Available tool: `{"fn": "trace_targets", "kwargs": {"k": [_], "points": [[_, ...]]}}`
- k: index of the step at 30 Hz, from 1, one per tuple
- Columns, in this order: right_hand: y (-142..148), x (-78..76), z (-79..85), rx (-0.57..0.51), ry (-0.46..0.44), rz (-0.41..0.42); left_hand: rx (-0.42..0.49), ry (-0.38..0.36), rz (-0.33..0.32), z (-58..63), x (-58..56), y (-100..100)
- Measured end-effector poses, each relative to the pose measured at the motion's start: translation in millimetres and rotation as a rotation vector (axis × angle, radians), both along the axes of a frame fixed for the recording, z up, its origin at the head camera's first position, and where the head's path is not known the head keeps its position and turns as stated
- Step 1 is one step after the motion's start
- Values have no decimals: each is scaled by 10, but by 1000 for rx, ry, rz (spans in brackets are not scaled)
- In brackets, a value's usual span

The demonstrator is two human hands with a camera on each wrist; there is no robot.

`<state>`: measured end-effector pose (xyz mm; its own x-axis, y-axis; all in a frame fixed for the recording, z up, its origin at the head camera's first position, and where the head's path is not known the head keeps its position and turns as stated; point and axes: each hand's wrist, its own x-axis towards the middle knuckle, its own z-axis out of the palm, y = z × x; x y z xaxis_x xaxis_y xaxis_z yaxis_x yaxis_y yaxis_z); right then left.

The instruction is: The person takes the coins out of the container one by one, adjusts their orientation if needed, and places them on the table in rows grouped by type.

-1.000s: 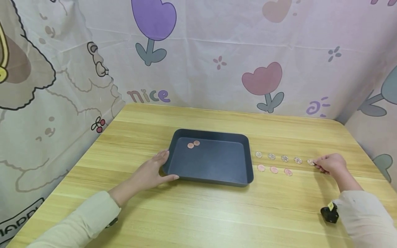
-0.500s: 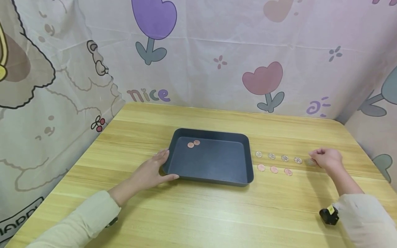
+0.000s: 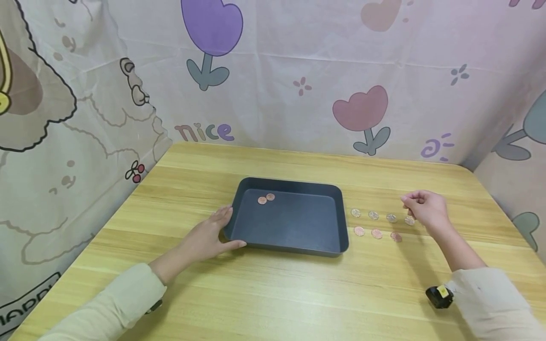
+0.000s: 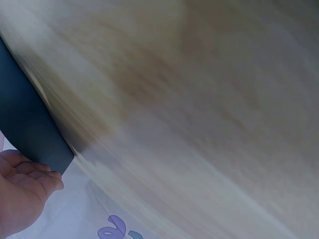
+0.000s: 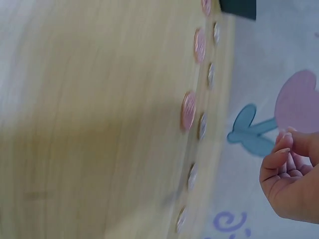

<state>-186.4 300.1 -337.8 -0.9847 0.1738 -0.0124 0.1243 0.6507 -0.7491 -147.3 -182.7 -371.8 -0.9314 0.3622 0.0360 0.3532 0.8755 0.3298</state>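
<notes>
A dark rectangular baking tray [image 3: 294, 222] lies on the table with two copper-coloured coins [image 3: 262, 201] at its back left. My left hand [image 3: 202, 239] holds its left front corner, thumb along the front wall and fingers at the left side. To the tray's right, silver-coloured coins [image 3: 373, 215] form a back row and three copper-coloured coins [image 3: 377, 234] a front row. Above the right end of the rows hovers my right hand [image 3: 426, 208], fingers loosely curled and no coin visible in them. It hides the last silver-coloured coin [image 5: 181, 219], which shows in the right wrist view.
The wooden table [image 3: 277, 293] ends at a printed cloth [image 3: 277, 76] behind and at the sides. A small black device [image 3: 439, 297] sits at the right sleeve cuff. Bare wood lies in front of the tray.
My right hand has let go of the last silver-coloured coin, risen off the table and moved left and back over the row. The left hand and the tray stay put.
</notes>
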Motion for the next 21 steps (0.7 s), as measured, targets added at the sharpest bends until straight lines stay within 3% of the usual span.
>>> {"fn": "trace_targets", "kwargs": {"k": [21], "points": [[-819,0,20,-193,97,150,-1,23,-18,7,7,2]]}}
